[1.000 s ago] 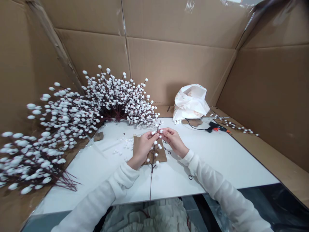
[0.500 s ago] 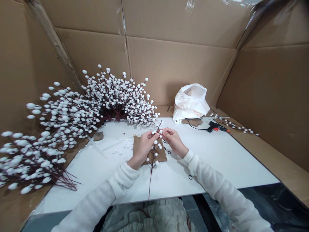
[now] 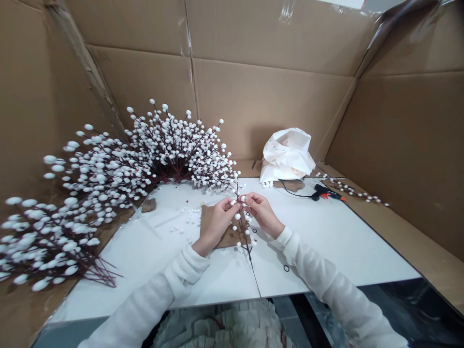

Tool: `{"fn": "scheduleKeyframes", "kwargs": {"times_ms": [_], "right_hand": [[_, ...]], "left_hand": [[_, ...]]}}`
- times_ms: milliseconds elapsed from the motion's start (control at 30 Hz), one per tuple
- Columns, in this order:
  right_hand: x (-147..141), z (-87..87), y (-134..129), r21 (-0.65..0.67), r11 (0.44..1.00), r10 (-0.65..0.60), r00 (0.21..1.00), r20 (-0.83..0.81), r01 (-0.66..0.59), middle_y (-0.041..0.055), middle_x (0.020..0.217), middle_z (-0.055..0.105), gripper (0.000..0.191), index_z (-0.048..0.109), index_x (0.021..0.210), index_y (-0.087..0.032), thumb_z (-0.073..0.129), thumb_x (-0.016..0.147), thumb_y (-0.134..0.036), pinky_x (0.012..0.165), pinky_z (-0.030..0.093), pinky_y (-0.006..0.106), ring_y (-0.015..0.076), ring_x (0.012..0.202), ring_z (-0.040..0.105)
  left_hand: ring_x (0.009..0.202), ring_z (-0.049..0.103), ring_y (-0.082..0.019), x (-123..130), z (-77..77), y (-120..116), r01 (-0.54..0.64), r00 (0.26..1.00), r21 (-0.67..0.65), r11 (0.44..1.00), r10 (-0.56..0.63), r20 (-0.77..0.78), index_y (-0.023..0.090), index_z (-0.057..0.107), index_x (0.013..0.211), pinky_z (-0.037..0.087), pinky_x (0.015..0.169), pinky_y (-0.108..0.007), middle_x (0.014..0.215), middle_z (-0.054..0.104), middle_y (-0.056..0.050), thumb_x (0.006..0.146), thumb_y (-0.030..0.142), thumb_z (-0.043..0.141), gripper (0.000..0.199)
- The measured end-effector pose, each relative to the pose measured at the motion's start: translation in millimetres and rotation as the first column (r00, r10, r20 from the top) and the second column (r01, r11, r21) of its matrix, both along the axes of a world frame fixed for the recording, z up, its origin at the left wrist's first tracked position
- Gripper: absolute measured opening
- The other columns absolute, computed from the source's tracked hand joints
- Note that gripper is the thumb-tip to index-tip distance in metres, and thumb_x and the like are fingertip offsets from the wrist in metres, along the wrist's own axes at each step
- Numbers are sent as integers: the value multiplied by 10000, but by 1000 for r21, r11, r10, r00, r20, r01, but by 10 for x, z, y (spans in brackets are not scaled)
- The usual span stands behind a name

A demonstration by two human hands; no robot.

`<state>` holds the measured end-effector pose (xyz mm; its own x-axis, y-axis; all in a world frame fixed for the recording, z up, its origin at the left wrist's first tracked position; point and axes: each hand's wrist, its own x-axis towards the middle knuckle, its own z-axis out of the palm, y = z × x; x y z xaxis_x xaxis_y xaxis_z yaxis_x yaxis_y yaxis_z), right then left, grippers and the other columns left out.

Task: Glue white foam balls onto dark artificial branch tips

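Note:
A thin dark artificial berry stem with white foam berries runs from between my hands down toward the table's front edge. My left hand is closed, pinching the stem near its upper end. Close by on the right, my right hand is closed too, its fingertips on a white berry beside the stem tip. Fingers partly hide the exact contact. Beneath the hands lies a brown cardboard piece. Small black rings are scattered to its right, and loose white berries to its left.
Large bunches of finished berry stems fill the left and back. A white plastic bag stands at the back right, near a black and orange glue gun with its cord. More berry sprigs lie along the right. Cardboard walls enclose the white table.
The lower end of the stem has swung to the right, with its berries turned. Both hands keep nearly the same place and grip.

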<state>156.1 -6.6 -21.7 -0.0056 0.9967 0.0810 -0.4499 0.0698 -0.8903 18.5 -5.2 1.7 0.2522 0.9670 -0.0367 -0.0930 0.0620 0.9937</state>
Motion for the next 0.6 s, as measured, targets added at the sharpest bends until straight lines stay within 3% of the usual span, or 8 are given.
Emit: {"fn": "scheduleKeyframes", "kwargs": {"times_ms": [267,433,600], "right_hand": [[32,-39,25,16,999,41,997,71,-42,22,749,621,317,630,721,-162,770,635,-434,679,449,240,114,663,546],[53,-24,37,107,990,71,980,186,-92,26,749,629,302,631,806,-168,710,712,-443,695,446,267,132,674,567],[82,-24,65,121,993,-24,974,227,-4,17,828,617,297,639,791,-171,733,678,-429,743,424,241,120,755,546]], "left_hand": [[587,503,-76,9,35,-30,21,999,-7,1000,-21,-24,167,569,708,390,526,-148,642,573,22,657,359,633,208],[630,502,-84,-12,52,-33,20,998,21,1000,-18,-54,179,527,651,387,571,-155,630,545,29,681,325,573,156],[638,518,-94,-82,-62,24,-15,996,-5,1000,15,-93,208,563,764,396,583,-175,683,571,25,746,397,519,195]]}}
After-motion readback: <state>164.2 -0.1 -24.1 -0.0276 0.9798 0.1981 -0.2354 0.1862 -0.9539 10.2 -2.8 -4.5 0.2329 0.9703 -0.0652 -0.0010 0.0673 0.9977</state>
